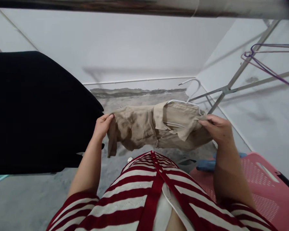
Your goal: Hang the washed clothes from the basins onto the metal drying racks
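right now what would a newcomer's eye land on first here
The crumpled beige garment in the middle, stretched between the left hand and the right hand, with a white hanger poking out at its upper right. Next come the large black cloth hanging at the left and the pink basket at the lower right, beside the person's red-and-white striped top.

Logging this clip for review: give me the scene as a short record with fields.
left hand: grips one end of the beige garment
right hand: grips the other end
white hanger: inside the garment, hook sticking out
black cloth: hangs at the left
pink basket: low on the right
drying rack: metal, at the right, purple hangers by it
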The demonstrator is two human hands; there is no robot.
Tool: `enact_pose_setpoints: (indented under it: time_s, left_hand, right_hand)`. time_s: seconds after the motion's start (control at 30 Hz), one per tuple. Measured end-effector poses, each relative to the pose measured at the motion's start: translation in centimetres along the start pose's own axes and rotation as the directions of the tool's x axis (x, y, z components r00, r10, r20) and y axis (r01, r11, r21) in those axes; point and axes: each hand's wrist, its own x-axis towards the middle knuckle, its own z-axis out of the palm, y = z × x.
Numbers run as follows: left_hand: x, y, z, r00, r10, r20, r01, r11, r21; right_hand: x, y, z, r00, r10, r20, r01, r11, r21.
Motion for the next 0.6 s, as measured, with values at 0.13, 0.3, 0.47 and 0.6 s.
enact_pose_setpoints:
  time_s: [0.13, 0.3, 0.47, 0.6]
  left_hand:
    - [-0.9, 1.2, 1.7, 0.916, 0.302, -0.265, -0.21, 0.922, 0.325]
    - [-4.8, 4.7, 6.8, 0.809, 0.584, -0.073, -0.501, 0.749, 0.434]
    - [-4.0, 6.3, 8.7, 0.748, 0.657, -0.093, -0.531, 0.677, 0.509]
    - [-2.0, 6.2, 5.9, 0.75, 0.641, -0.164, -0.511, 0.718, 0.472]
  right_hand:
    - [0.3, -1.8, 2.4, 0.996, 0.042, 0.081, -0.043, 0.999, 0.014]
    - [0.3, -3.6, 6.1, 0.979, 0.088, 0.183, -0.112, 0.985, 0.129]
    - [-0.3, -4.6, 8.7, 0.93, 0.158, 0.33, -0.256, 0.926, 0.278]
    - [-1.0, -5.2, 9.8, 0.789, 0.197, 0.581, -0.496, 0.763, 0.414]
